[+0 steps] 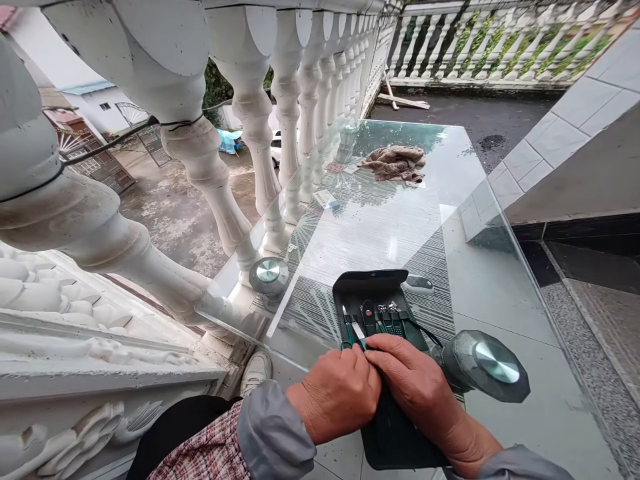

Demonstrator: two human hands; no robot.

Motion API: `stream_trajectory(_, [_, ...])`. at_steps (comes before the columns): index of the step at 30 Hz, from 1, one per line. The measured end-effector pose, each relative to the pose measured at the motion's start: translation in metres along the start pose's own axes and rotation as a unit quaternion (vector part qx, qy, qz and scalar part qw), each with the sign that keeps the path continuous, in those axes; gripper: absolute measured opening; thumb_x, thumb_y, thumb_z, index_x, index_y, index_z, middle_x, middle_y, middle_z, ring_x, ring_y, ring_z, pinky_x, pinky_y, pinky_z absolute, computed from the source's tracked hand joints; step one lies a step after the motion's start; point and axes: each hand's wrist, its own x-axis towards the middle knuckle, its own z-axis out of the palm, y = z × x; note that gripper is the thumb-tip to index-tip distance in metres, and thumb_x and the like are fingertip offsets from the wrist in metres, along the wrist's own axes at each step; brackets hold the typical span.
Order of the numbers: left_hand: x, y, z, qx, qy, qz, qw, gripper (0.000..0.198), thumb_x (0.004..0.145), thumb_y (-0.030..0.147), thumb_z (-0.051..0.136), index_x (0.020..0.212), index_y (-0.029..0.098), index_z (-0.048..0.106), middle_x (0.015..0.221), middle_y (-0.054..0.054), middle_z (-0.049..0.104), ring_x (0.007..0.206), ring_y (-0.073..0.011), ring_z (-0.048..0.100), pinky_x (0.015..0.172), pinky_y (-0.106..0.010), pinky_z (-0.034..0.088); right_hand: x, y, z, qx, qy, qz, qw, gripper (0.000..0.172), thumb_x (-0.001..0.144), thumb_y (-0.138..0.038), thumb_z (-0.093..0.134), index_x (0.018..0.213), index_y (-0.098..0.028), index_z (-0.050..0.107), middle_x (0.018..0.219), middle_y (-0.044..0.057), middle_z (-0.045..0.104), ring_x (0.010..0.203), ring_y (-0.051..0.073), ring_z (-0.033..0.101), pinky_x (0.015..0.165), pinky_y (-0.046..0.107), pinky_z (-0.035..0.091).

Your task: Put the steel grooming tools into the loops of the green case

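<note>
An open black tool case (373, 288) lies on a glass table (400, 220), near its front edge. Several small metal tools (383, 317) sit in a row in its green-lined slots. My left hand (337, 393) rests over the case's lower left, fingers curled at a small tool with a green handle (356, 333). My right hand (425, 393) lies across the case beside it, thumb and fingertips pressed against the same spot. What exactly the fingers pinch is hidden between them.
A white balustrade (280, 133) runs along the table's left side. A crumpled brown cloth (395, 163) lies at the far end of the glass. Round metal table fittings sit at the left (270, 275) and right (487, 367). A tiled wall (575, 133) rises on the right.
</note>
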Motion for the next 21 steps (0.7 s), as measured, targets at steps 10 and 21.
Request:
stream_trajectory(10, [-0.0019, 0.0008, 0.0035, 0.011, 0.009, 0.006, 1.0, 0.015, 0.084, 0.009, 0.038, 0.086, 0.009, 0.053, 0.079, -0.014, 0.063, 0.056, -0.0176, 0.056, 0.042, -0.027, 0.037, 0.0096, -0.0028, -0.0021, -0.029, -0.058, 0.019, 0.998, 0.02, 0.088, -0.012, 0.045, 0.076, -0.018, 0.06, 0.077, 0.005, 0.06, 0.081, 0.015, 0.052, 0.074, 0.033, 0.044])
stream_trajectory(21, [-0.0012, 0.001, 0.0032, 0.005, -0.007, 0.015, 1.0, 0.015, 0.084, 0.009, 0.038, 0.085, 0.01, 0.052, 0.08, -0.014, 0.064, 0.057, -0.0179, 0.057, 0.043, -0.027, 0.039, 0.0078, -0.0025, 0.0028, -0.035, -0.069, 0.115, 0.99, 0.021, 0.086, -0.015, 0.046, 0.068, -0.02, 0.056, 0.074, 0.003, 0.057, 0.074, 0.016, 0.05, 0.066, 0.03, 0.04])
